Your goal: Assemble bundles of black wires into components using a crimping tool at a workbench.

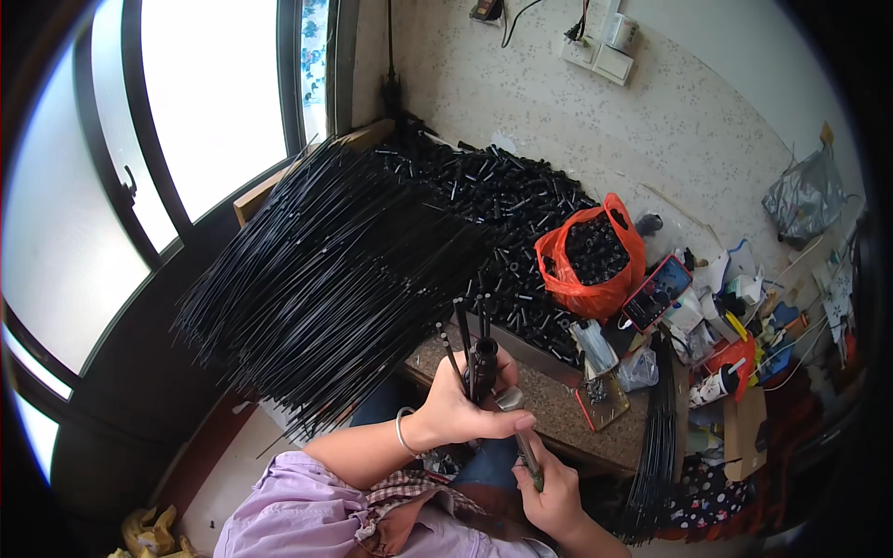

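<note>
On my feed, I had my left grip (470, 405) clamped on a black tubular fitting (482, 365) and thin black rods (461, 327), my right grip (549, 493) on a metal-ended tool (510, 401), by the near edge of the worktop (558, 414); beyond, a red bag (581, 302) held black tubes (595, 249).

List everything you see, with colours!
Rods: too many to count, black, heaped left, more lower right
Short tubes: too many to count, black, piled by wall
Carrier bag: one, red, among tubes
Hanging bag: one, grey, right wall
Window: one, dark-framed, left
Table: one, speckled brown, centre
Clutter: uncountable, mixed colours, right
Held rods: several, black, left hand
Tool: one, greyish, right hand
Bangle: one, silver, left wrist
Left hand: one, bare, centre
Right hand: one, bare, lower centre
</note>
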The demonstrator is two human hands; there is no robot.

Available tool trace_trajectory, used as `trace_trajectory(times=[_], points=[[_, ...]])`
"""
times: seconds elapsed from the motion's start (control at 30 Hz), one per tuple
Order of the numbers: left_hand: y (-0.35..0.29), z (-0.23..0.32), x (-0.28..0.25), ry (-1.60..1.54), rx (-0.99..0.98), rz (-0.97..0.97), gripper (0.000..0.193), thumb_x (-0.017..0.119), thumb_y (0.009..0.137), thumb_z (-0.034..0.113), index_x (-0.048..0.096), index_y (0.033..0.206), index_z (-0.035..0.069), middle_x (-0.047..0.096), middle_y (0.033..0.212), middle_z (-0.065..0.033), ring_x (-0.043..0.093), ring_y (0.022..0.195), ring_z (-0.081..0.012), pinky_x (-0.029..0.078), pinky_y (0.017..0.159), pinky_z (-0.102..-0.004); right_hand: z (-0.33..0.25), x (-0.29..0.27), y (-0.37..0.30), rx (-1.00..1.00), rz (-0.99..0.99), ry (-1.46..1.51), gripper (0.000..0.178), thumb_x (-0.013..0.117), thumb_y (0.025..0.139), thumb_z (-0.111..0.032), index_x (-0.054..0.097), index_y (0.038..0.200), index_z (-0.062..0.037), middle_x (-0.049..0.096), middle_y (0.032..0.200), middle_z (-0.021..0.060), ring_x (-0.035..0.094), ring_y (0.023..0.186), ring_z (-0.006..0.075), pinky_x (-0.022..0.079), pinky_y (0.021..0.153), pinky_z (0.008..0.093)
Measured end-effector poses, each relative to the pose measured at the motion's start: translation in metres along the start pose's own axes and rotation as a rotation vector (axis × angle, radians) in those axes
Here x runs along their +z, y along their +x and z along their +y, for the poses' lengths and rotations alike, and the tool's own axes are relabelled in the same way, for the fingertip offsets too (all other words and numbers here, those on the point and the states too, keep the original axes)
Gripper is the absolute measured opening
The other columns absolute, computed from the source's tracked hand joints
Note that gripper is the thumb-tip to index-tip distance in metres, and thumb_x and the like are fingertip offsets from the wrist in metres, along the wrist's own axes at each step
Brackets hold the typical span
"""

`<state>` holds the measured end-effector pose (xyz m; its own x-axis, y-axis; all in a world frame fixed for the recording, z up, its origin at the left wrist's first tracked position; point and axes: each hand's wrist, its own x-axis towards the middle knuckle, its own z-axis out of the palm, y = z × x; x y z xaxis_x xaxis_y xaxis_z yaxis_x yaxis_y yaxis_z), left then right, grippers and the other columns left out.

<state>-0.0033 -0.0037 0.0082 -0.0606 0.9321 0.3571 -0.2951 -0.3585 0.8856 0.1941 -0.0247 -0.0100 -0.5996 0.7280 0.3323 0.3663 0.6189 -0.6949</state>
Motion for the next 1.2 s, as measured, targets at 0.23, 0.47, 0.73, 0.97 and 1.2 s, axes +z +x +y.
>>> trace_trajectory(times=[0.23, 0.47, 0.73, 0.97, 1.2], points=[[-0.001, -0.012, 0.008, 0.105, 0.103, 0.029, 0.031, 0.076, 0.061, 0.012, 0.049, 0.075, 0.004, 0.051, 0.064, 0.0024, 0.044, 0.057, -0.0028, 0.034, 0.05, -0.0175, -0.002, 0.012, -0.014, 0.263, -0.032, 0.106, 0.039, 0.054, 0.083, -0.006, 0.046, 0.12, 0.0021, 0.056, 0.063, 0.0051, 0.056, 0.053, 0.0111, 0.047, 0.054, 0.0256], [0.004, -0.004, 0.003, 0.085, -0.025, -0.062, 0.03, 0.073, 0.072, 0.015, 0.056, 0.093, 0.002, 0.049, 0.065, 0.0051, 0.041, 0.059, -0.002, 0.034, 0.052, -0.0189, 0.056, -0.033, 0.007, 0.147, -0.02, 0.056, 0.03, 0.061, 0.08, -0.023, 0.058, 0.098, 0.0006, 0.056, 0.081, 0.0104, 0.058, 0.072, 0.019, 0.046, 0.065, 0.0299], [-0.012, -0.029, -0.027, 0.16, 0.011, -0.139, 0.029, 0.072, 0.072, 0.017, 0.045, 0.071, 0.005, 0.053, 0.062, -0.004, 0.049, 0.053, -0.0088, 0.039, 0.048, -0.0218, 0.166, -0.005, -0.031, 0.533, 0.021, -0.659, 0.043, 0.061, 0.077, -0.04, 0.055, 0.089, 0.0004, 0.05, 0.092, 0.0152, 0.051, 0.092, 0.0328, 0.044, 0.078, 0.0411], [0.027, 0.028, -0.081, -0.643, 0.297, -0.175, 0.037, 0.06, 0.082, 0.033, 0.035, 0.066, 0.012, 0.035, 0.048, 0.0038, 0.033, 0.037, -0.0072, 0.039, 0.05, -0.0258, 0.182, -0.006, -0.038, 0.35, 0.15, -0.761, 0.044, 0.065, 0.073, -0.029, 0.053, 0.103, 0.0, 0.049, 0.098, 0.014, 0.047, 0.093, 0.0322, 0.041, 0.08, 0.04], [0.004, -0.039, -0.061, -1.146, 0.187, 0.063, 0.032, 0.051, 0.087, 0.032, 0.036, 0.069, 0.01, 0.033, 0.06, 0.0, 0.04, 0.062, -0.0149, 0.043, 0.086, -0.0429, 0.082, -0.047, -0.002, -0.115, 0.277, 1.107, 0.067, 0.069, 0.073, -0.029, 0.036, 0.126, -0.0035, 0.046, 0.123, 0.0122, 0.044, 0.115, 0.0237, 0.037, 0.096, 0.0383]])
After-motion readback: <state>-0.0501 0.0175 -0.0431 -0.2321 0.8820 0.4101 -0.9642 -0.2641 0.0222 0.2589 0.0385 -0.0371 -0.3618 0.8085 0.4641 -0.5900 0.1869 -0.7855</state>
